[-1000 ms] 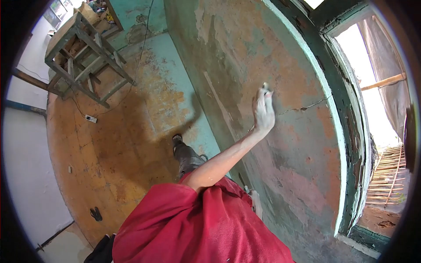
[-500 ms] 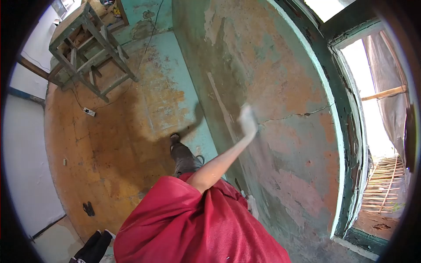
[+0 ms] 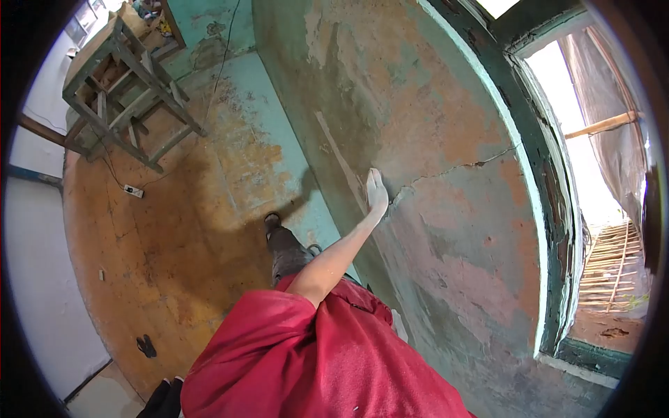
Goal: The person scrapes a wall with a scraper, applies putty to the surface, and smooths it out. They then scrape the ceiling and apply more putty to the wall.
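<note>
My left hand (image 3: pixel 376 191), pale with dust, lies against the worn wall (image 3: pixel 446 230), its fingers stretched out and held together. It is just left of the end of a long crack (image 3: pixel 446 171). The palm side faces the wall, so anything thin beneath it is hidden. The arm reaches across from the sleeve of my red shirt (image 3: pixel 334 362). At the shirt's right edge a pale sliver shows, perhaps part of my right hand (image 3: pixel 399 325); its fingers are hidden by the cloth.
A wooden stool-like frame (image 3: pixel 132 90) stands at the upper left, near a power strip (image 3: pixel 133 191) with a cord. Dark sandals (image 3: pixel 145 346) lie on the orange floor (image 3: pixel 167 265). A peeling green window frame (image 3: pixel 550 181) borders the wall on the right.
My left hand was blurred by motion and is now sharp, a little lower and left in view, flatter on the wall. The whole view has shifted slightly. Less of the pale shape beside the shirt shows.
</note>
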A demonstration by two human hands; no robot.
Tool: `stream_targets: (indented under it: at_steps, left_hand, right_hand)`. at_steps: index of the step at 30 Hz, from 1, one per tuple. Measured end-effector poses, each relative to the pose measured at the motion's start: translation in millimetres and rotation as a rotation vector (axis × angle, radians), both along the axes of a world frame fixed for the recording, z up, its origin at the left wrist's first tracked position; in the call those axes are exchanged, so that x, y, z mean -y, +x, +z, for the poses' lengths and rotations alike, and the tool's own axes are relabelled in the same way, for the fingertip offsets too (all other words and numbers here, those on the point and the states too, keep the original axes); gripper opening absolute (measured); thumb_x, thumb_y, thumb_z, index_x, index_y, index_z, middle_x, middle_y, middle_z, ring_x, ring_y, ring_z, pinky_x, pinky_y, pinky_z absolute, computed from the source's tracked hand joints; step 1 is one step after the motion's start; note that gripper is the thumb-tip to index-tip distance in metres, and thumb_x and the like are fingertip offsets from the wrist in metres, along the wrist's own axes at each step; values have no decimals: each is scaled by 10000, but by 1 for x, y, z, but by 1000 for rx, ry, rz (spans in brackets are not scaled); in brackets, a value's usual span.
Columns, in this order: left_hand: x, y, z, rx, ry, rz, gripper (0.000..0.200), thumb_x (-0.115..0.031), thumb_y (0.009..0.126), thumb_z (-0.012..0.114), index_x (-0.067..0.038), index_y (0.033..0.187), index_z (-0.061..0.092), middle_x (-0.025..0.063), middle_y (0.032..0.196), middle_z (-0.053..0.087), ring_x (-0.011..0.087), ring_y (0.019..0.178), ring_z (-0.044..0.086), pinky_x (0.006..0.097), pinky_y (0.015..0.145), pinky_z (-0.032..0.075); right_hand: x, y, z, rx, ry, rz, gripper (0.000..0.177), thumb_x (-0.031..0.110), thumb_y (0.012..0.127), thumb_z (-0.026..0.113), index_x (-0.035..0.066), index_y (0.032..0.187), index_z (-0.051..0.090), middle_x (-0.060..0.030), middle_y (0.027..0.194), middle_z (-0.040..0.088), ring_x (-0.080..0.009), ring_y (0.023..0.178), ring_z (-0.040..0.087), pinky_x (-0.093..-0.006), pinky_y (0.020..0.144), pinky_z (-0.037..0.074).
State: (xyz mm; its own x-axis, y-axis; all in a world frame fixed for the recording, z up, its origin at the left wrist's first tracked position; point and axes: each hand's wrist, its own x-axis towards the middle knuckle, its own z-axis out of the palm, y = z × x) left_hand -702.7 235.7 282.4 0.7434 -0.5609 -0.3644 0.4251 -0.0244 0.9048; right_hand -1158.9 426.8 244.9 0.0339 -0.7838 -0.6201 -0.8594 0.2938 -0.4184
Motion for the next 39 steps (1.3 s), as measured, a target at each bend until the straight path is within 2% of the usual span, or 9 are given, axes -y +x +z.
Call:
stream_targets:
  at_steps: [7, 11, 15, 21, 26, 28, 32, 35, 39]
  left_hand:
    - [16, 40, 170, 668, -357, -146, 281, -211, 1061, 398, 31, 1064, 540, 225, 1239, 603, 328, 1258, 539, 403, 1095, 365]
    - [24, 4, 43, 815, -270, 85, 369, -254, 1074, 378, 38, 1217, 551, 218, 1315, 585, 320, 1294, 518, 394, 1113, 350]
    - [14, -7, 33, 66, -71, 144, 481, -264, 1073, 369, 68, 1409, 454, 221, 1498, 443, 314, 1396, 418, 387, 1168, 290]
    - [31, 22, 127, 866, -521, 217, 146, -151, 1013, 474, -24, 951, 513, 141, 908, 485, 318, 881, 501, 429, 830, 391]
    - [24, -7, -25, 265, -88, 117, 443, -310, 1068, 345, 47, 1283, 494, 166, 1334, 512, 287, 1262, 470, 382, 1085, 323]
    - [22, 5, 30, 45, -86, 26, 416, -238, 1059, 400, 71, 1301, 537, 210, 1407, 530, 289, 1332, 481, 346, 1132, 334]
    - [29, 38, 152, 596, -448, 94, 194, -146, 1029, 458, 8, 974, 563, 149, 992, 565, 341, 975, 550, 446, 898, 410]
    - [15, 29, 106, 869, -372, 85, 159, -122, 1012, 466, -10, 940, 552, 162, 948, 522, 353, 938, 529, 443, 875, 411]
    - [-31, 52, -124, 1030, 64, -370, 297, -228, 975, 473, -52, 1150, 636, 193, 1283, 590, 385, 1227, 524, 442, 999, 442]
  right_hand:
    - [-1, -3, -7, 17, 23, -60, 363, 376, 873, 651, 18, 922, 690, -163, 669, 622, -308, 614, 616, -414, 535, 454]
    - [0, -7, -6, 27, 35, -96, 362, 378, 876, 649, 21, 921, 690, -156, 664, 619, -300, 609, 612, -411, 529, 451]
    - [-13, -18, -16, 31, 67, -142, 361, 380, 878, 646, 25, 919, 691, -150, 660, 616, -292, 603, 609, -407, 524, 448]
    - [-16, -26, -15, 25, 109, -195, 359, 384, 882, 643, 30, 918, 692, -141, 653, 611, -280, 595, 604, -401, 515, 443]
    - [-2, -23, -14, 30, 125, -208, 358, 387, 886, 641, 35, 916, 693, -133, 648, 608, -270, 588, 600, -397, 508, 439]
    - [-4, -31, -20, 27, 142, -218, 357, 388, 887, 640, 36, 916, 694, -130, 645, 606, -266, 585, 598, -395, 505, 437]
    - [21, -28, -24, 28, 159, -205, 356, 391, 890, 638, 40, 915, 694, -124, 641, 603, -258, 580, 595, -391, 499, 434]
    - [23, -28, -32, 30, 185, -212, 356, 392, 892, 636, 42, 914, 695, -119, 638, 601, -252, 576, 592, -389, 494, 432]
    - [15, -7, -33, 52, 223, -235, 355, 395, 894, 634, 46, 913, 696, -113, 633, 598, -244, 570, 589, -385, 489, 428]
